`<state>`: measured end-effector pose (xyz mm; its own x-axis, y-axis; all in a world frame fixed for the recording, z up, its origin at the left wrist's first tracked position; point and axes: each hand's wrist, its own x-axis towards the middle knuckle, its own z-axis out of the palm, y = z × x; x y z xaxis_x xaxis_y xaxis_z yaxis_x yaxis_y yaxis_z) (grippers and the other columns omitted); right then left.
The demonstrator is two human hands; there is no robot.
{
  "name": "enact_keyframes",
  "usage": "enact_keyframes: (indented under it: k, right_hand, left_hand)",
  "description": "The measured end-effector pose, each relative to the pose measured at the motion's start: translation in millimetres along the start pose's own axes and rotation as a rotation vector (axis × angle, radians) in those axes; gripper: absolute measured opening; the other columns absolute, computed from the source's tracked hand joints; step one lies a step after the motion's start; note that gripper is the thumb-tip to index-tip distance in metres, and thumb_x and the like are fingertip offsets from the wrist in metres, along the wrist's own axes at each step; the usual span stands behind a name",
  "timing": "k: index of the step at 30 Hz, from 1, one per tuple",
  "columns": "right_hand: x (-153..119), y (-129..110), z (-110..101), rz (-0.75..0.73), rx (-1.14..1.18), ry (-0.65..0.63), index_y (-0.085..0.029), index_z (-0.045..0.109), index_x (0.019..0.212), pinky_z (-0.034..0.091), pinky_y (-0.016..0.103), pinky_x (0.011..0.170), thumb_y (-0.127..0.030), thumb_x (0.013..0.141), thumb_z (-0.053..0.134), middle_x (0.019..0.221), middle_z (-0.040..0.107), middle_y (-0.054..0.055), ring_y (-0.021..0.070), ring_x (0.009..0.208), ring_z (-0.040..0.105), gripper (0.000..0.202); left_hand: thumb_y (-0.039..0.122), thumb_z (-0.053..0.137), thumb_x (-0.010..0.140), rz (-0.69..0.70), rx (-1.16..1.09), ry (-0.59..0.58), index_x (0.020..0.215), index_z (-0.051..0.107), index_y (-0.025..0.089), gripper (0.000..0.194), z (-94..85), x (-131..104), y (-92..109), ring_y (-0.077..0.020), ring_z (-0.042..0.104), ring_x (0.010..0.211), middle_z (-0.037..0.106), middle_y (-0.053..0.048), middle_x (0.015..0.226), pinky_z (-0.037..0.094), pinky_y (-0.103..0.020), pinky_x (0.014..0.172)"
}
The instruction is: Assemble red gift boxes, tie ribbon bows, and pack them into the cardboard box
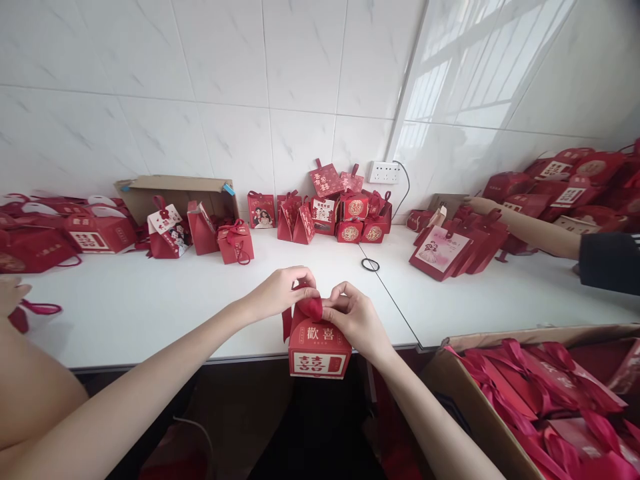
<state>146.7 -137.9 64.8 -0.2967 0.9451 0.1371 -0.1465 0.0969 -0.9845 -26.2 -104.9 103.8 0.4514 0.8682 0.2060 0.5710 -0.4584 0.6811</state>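
The left hand [295, 290] and right hand [356, 319] pinch the red satin ribbon [312, 308] atop the red-and-cream gabled cardboard box [320, 341], lower centre of frame; uneven tugging could tip it off the white tabletop [125, 300].

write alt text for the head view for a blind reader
A person's left hand and right hand pinch a red ribbon atop a red box at the near edge of a white table. More red boxes line the tiled wall; an open carton of ribboned packages sits lower right.

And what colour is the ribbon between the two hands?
The ribbon is deep red, best seen in the head view.
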Motion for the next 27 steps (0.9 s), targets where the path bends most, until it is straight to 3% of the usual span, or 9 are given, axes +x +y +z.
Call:
enact_keyframes:
  k: [5, 11, 19, 27]
  right_hand:
    - [1, -2, 2, 0.019, -0.046, -0.013, -0.021, 0.043, 0.069, 0.045, 0.023, 0.051, -0.036, 0.064, 0.074, 0.063, 0.065, -0.003, 0.0140, 0.056, 0.061, 0.034]
    - [2, -3, 4, 0.010, -0.105, 0.002, -0.021, 0.045, 0.069, 0.045, 0.023, 0.051, -0.029, 0.066, 0.068, 0.063, 0.065, -0.004, 0.0146, 0.058, 0.063, 0.025]
    - [0, -1, 1, 0.012, -0.003, -0.004, -0.021, 0.042, 0.068, 0.044, 0.023, 0.050, -0.035, 0.064, 0.074, 0.062, 0.064, -0.003, 0.0140, 0.056, 0.061, 0.035]
    - [2, 5, 3, -0.112, -0.083, 0.056, -0.021, 0.043, 0.070, 0.047, 0.026, 0.060, -0.034, 0.071, 0.065, 0.071, 0.063, 0.000, 0.0152, 0.067, 0.062, 0.026]
  left_hand:
    - [0.034, 0.059, 0.077, 0.039, -0.237, 0.081, 0.071, 0.057, 0.016, 0.020, 13.8, 0, -5, -0.0117, 0.052, 0.070, 0.060, 0.000, 0.073, 0.042, -0.025, 0.068]
    - [0.034, 0.061, 0.075, 0.092, -0.300, 0.116, 0.068, 0.057, 0.016, 0.020, 15.2, 4, 3, -0.0116, 0.052, 0.068, 0.060, 0.000, 0.070, 0.043, -0.026, 0.069]
    - [0.034, 0.057, 0.078, -0.029, -0.094, 0.085, 0.077, 0.057, 0.018, 0.016, 16.3, -5, -10, -0.0142, 0.054, 0.077, 0.062, 0.000, 0.081, 0.043, -0.029, 0.075]
    - [0.027, 0.054, 0.078, 0.025, 0.012, 0.073, 0.083, 0.064, 0.019, 0.014, 18.1, -31, -6, -0.0204, 0.055, 0.099, 0.063, -0.005, 0.096, 0.043, -0.035, 0.091]
